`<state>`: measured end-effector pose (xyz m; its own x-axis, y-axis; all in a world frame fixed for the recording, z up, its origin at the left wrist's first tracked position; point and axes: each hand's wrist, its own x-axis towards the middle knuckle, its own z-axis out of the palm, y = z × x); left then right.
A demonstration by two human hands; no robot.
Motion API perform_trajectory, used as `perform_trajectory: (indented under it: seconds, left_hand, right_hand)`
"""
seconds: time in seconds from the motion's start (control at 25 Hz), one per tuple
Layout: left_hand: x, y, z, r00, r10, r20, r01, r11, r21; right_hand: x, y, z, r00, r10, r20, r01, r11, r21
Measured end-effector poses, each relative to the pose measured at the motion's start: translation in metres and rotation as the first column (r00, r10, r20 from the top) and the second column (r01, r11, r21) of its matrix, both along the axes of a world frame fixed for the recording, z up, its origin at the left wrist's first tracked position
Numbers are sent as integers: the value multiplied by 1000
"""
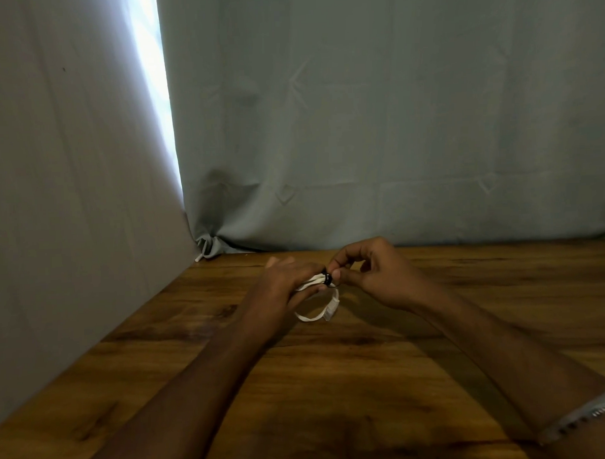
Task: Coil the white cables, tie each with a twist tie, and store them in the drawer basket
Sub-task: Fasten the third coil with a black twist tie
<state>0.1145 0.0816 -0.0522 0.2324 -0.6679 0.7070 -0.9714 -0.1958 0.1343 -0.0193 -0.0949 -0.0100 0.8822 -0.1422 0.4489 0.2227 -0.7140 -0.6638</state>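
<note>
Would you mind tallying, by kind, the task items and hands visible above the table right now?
White cables: 1, a coiled white cable held over the wooden table
Black twist ties: 1, a black twist tie wrapped around the coil
Hands: 2, the left hand gripping the coil and the right hand pinching the tie
Drawer baskets: 0 in view
Total: 4

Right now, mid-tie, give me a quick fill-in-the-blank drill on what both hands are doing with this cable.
1. The left hand holds the coiled ____ cable.
2. The right hand pinches the ____ twist tie wrapped around the coil.
3. A loose loop ending in a connector hangs toward the ____ table.

Missing words: white; black; wooden
</note>
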Motion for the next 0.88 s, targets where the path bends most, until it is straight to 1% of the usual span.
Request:
perform_trajectory:
  seconds: [0.12,0.24,0.36,0.52,0.72,0.88]
  left_hand:
    - [-3,0,3,999,4,53,-4,1000,10]
    - [-5,-1,6,995,-2,103,0,1000,16]
    - [-6,0,5,995,-11,95,10,1000,12]
    - [-3,1,4,998,-19,52,23,998,-65]
    - [-2,1,7,979,53,199,-46,998,-42]
    - [-7,1,8,969,26,247,-27,1000,-2]
  right_hand:
    - [0,1,1,999,-7,35,7,1000,-15]
    - [-3,1,1,998,30,57,-32,999,26]
    - [-5,2,1,996,59,65,-59,998,1]
    - [-3,5,2,996,32,85,-27,998,-55]
    - [-2,5,-2,995,30,98,-26,999,-34]
    - [0,5,-4,993,53,102,-42,993,-107]
